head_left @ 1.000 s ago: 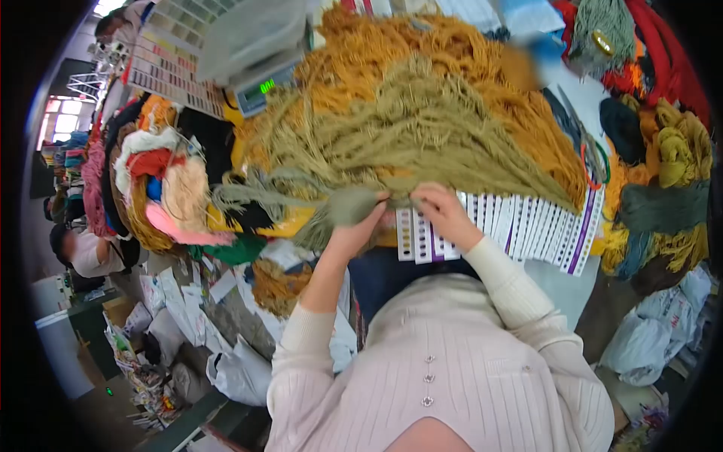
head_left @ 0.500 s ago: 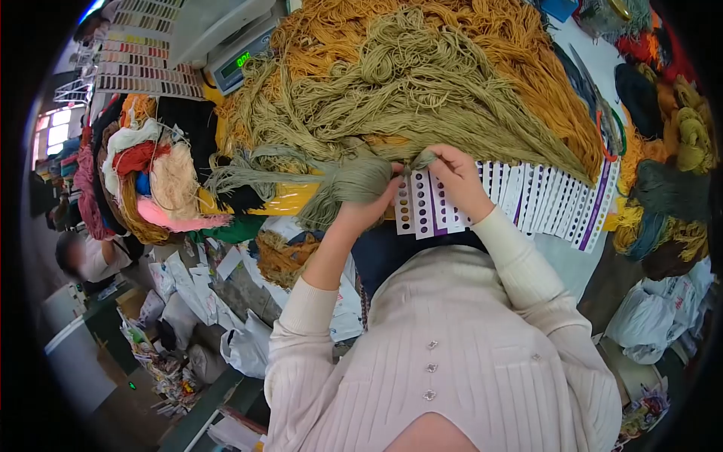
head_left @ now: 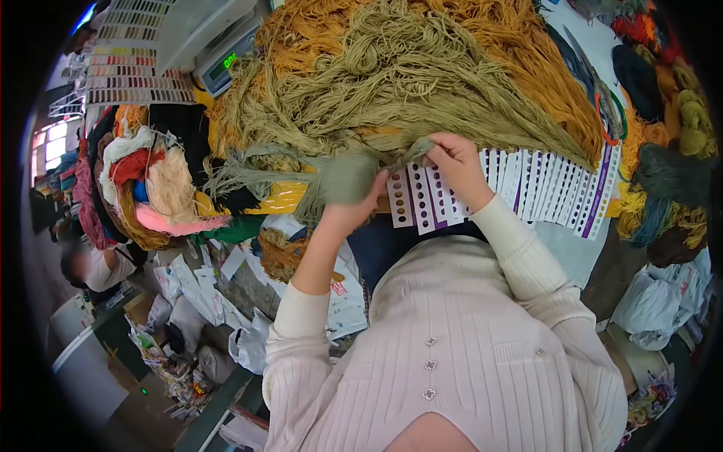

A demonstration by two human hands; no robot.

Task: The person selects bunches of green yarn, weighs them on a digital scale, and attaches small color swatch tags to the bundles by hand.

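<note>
A grey-green yarn skein is bunched in my left hand, whose fingers are mostly hidden behind it. The skein is blurred, and its loose strands trail off to the left. My right hand pinches a narrow twisted end of the same yarn, drawn out between the two hands. Right behind them spreads a large heap of olive-green yarn, lying over orange-brown yarn. Below my hands lie white cards with rows of punched holes, some with purple stripes.
A scale with a green display stands at the upper left, near a colour sample chart. Mixed yarn bundles lie at the left. Scissors rest at the right, by more dark and yellow skeins. Another person is at far left.
My hands have drawn slightly apart, the left one shifting left with the skein, so more of the twisted yarn end shows between them. The camera view has shifted a little.
</note>
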